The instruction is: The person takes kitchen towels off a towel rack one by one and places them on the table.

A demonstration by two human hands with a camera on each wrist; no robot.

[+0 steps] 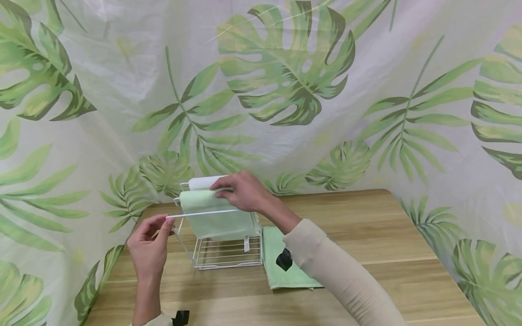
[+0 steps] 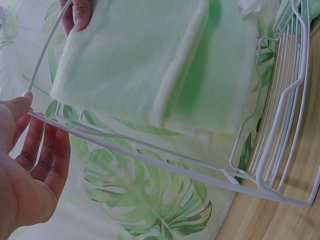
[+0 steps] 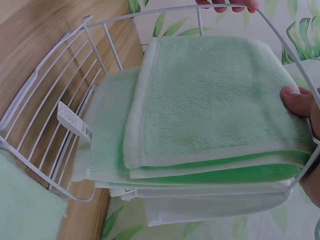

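A white wire rack point(image 1: 228, 265) with raised crossbars stands on the wooden table. My left hand point(image 1: 152, 244) pinches the left end of its front crossbar between thumb and fingers; the left wrist view shows the hand point(image 2: 30, 155) at that wire corner. Over the bar behind hangs a folded light green towel point(image 1: 218, 219), a white label at its lower edge. Its upper right part is gripped by my right hand point(image 1: 244, 192), with the thumb point(image 3: 298, 101) on the near face in the right wrist view. A white towel point(image 1: 204, 182) hangs on the rearmost bar.
Another light green towel point(image 1: 281, 276) lies flat on the wooden table point(image 1: 367, 226), right beside the rack and partly under my right forearm. A leaf-patterned curtain point(image 1: 285, 149) hangs behind the table. Each sleeve has a small black wrist device point(image 1: 284, 259) near it.
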